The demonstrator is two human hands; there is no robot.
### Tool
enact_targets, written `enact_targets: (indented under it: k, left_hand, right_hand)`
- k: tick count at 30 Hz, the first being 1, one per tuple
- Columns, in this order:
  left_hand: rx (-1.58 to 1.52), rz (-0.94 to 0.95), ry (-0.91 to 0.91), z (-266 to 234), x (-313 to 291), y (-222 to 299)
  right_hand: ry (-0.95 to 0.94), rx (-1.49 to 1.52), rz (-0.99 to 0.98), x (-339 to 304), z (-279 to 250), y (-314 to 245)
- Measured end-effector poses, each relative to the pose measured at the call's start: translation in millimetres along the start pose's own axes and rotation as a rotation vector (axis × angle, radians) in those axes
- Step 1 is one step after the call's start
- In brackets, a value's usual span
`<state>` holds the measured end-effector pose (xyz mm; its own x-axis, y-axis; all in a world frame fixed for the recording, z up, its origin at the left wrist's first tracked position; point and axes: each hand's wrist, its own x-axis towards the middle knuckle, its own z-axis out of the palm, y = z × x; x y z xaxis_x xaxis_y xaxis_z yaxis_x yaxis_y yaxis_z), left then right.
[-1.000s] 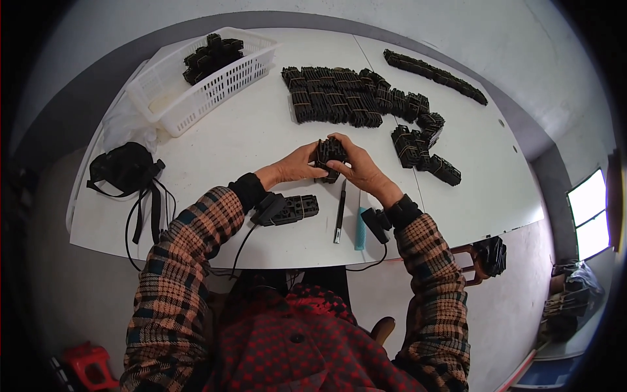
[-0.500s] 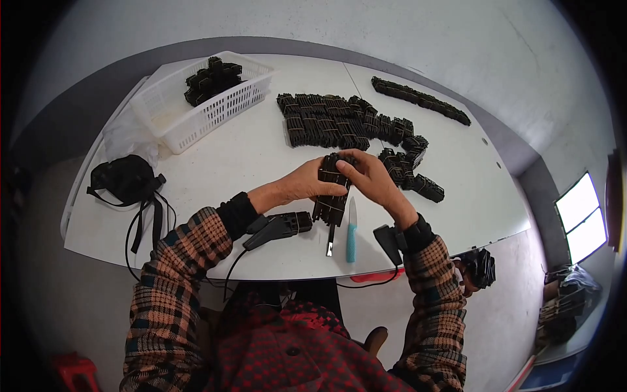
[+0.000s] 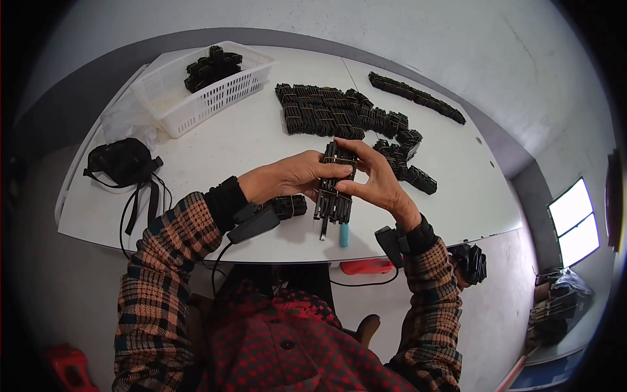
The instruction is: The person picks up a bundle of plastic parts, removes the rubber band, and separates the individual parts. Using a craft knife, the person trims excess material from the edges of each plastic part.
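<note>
Near the left edge of the tabletop (image 3: 215,153) I see a black strapped pouch (image 3: 122,162), with a clear plastic bag (image 3: 127,121) behind it. At the far-left corner a white slotted basket (image 3: 222,98) carries several black bundles (image 3: 212,67); its walls presumably keep that pile apart from the rest.

The left hand (image 3: 290,176) grips a rubber-banded stack of black strips (image 3: 334,196), thumb across the front face, fingers mostly hidden behind, I judge to steady it. Below that wrist, another black bundle (image 3: 292,206) lies partly covered.

The stack I'm following appears lifted over the middle of the near edge, tilted lengthwise toward it. Beneath its lower end show a slim dark tool (image 3: 323,228) and a teal handle (image 3: 344,236), both pointing to that edge, likely for easy reach.

Toward the far edge, banded rows (image 3: 320,111) sit side by side, seemingly to save space. The right hand (image 3: 379,186) grips the same stack, index finger at its top end, thumb at its side, perhaps keeping the strips aligned. Further right, a long row (image 3: 418,98) slants toward the far-right corner.
</note>
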<state>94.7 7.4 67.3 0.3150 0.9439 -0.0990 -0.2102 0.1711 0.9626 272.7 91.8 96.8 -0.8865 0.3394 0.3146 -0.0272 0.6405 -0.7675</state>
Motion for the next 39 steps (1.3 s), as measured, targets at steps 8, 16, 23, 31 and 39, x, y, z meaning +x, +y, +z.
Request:
enact_targets:
  k: [8,16,23,31,39]
  left_hand:
    - [-0.081,-0.044,-0.008,3.8,8.4,-6.1]
    - [-0.250,-0.022,0.007,6.5,5.5,-5.9]
    - [-0.189,-0.047,0.018,14.1,11.9,-7.0]
    - [-0.254,-0.234,-0.021,6.7,31.7,-59.6]
    - [-0.172,-0.400,-0.052,1.5,68.9,-68.8]
  right_hand:
    - [-0.005,0.118,0.058,-8.1,-6.3,2.2]
    - [-0.010,-0.118,-0.036,-25.2,-10.7,-18.9]
    - [-0.015,-0.291,-0.005,-36.5,0.7,-22.1]
    - [-0.010,-0.263,-0.012,-72.2,21.5,15.1]
    - [-0.006,-0.186,0.057,-79.8,5.2,42.6]
